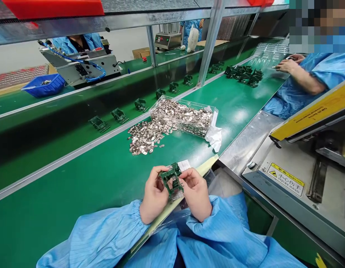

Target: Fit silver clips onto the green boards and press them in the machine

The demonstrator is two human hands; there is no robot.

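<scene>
Close in front of me, my left hand [155, 194] and my right hand [196, 192] both grip a dark green plastic frame [172, 178] from its two sides. The fingers of each hand are closed on its edges. Whether a small metal piece is pinched there too, I cannot tell. Just behind the frame, a strip of silvery bars [184, 165] shows at the bench edge. Farther out, small metal pieces [143, 138] lie heaped on the green bench, spilling from a clear plastic box [210, 121] tipped on its side.
Similar green frames [119, 115] sit in a row on the belt beyond the metal rail. More are piled [245, 75] at the far right, near a co-worker's hands [290, 64]. A machine with a warning label [286, 179] stands at right. A metal post [211, 44] rises behind the box.
</scene>
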